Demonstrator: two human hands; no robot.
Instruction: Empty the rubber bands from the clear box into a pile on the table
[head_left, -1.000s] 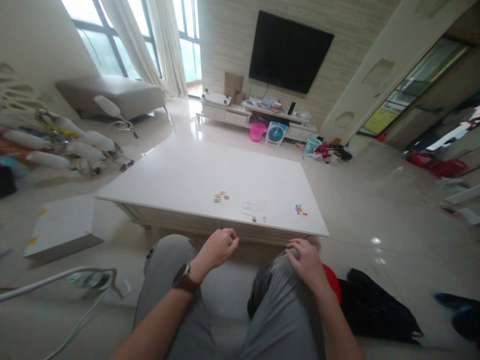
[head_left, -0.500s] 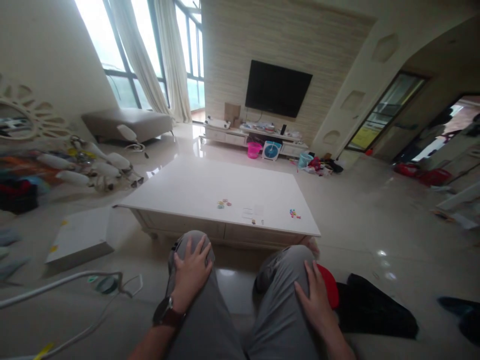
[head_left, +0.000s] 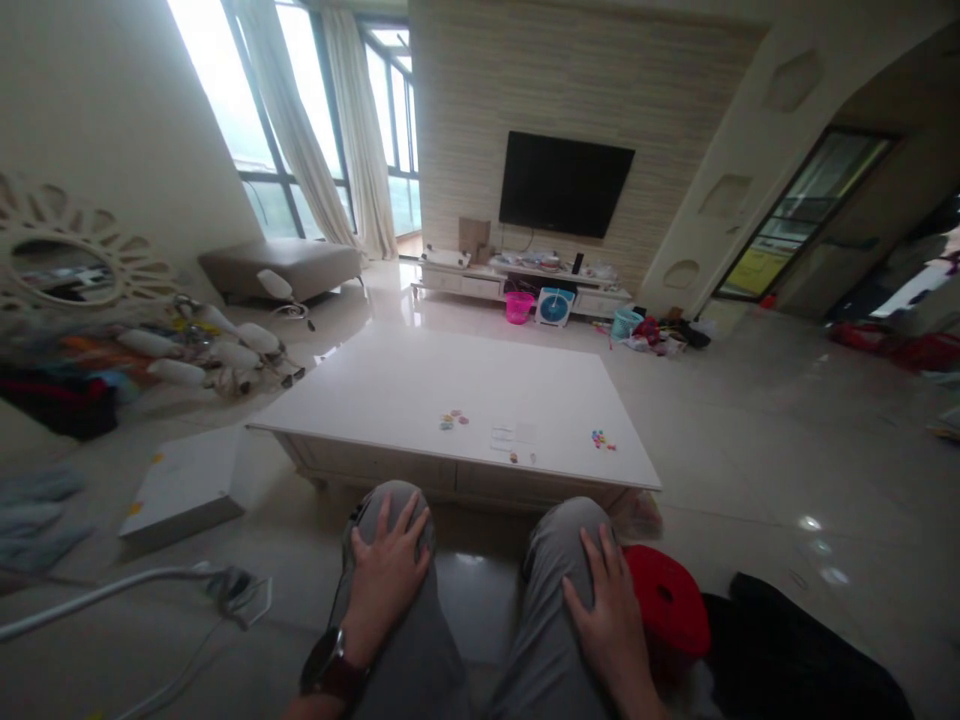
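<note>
My left hand [head_left: 391,570] lies flat on my left knee, fingers spread, with a dark watch [head_left: 330,665] at its wrist. On the outer side of my right knee rests my right hand [head_left: 609,610], its fingers apart and holding nothing. Beyond my knees stands a low white table [head_left: 420,370]. Small pastel pieces [head_left: 453,420] lie near its front edge, left of a pale, flat rectangle [head_left: 525,432]. Two tiny items, one of them a brownish piece [head_left: 514,457], sit at the edge. Farther right is a cluster of small bright-coloured pieces [head_left: 602,440].
A red round object [head_left: 667,610] and black cloth [head_left: 802,650] are beside my right leg. At left are a white box [head_left: 184,485], a white curved tube [head_left: 112,600] and a lamp with several white shades [head_left: 240,355]. A television [head_left: 566,185] hangs on the far wall.
The view has shifted, so the room appears a little lower and more to the right. More of the red object shows beside my right hand. Both hands stay on my knees.
</note>
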